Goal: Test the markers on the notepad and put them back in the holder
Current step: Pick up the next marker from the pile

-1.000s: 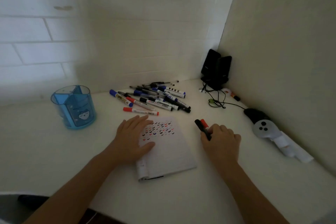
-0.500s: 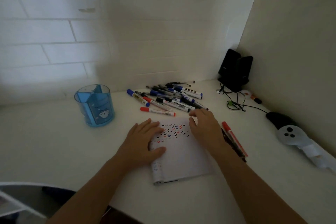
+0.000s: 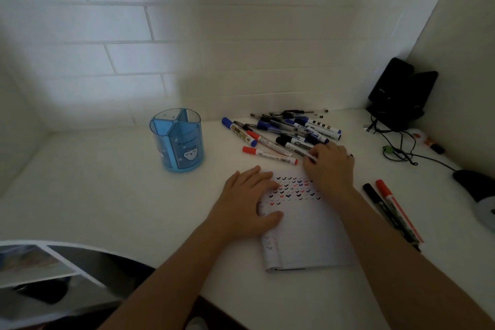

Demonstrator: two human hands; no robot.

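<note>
A white notepad [image 3: 308,236] lies on the desk, its top rows filled with small red, blue and black ticks. My left hand [image 3: 247,206] rests flat on its left side. My right hand [image 3: 330,166] is at the near edge of the marker pile [image 3: 284,131], fingers curled round a black-capped white marker [image 3: 300,151]. A blue translucent holder [image 3: 178,139] with a cat face stands to the left, its compartments showing nothing inside. A black marker [image 3: 385,211] and a red marker [image 3: 396,207] lie side by side right of the notepad.
Two black speakers [image 3: 399,94] with tangled cables [image 3: 396,147] fill the back right corner. A black and white controller [image 3: 479,195] lies at the right edge. A small red-tipped marker [image 3: 428,142] lies by the right wall. The desk's front edge runs past my forearms.
My right hand laid the black and red markers down right of the notepad, crossed over it to the pile, and now grips a black-capped marker. The left hand stayed on the notepad.
</note>
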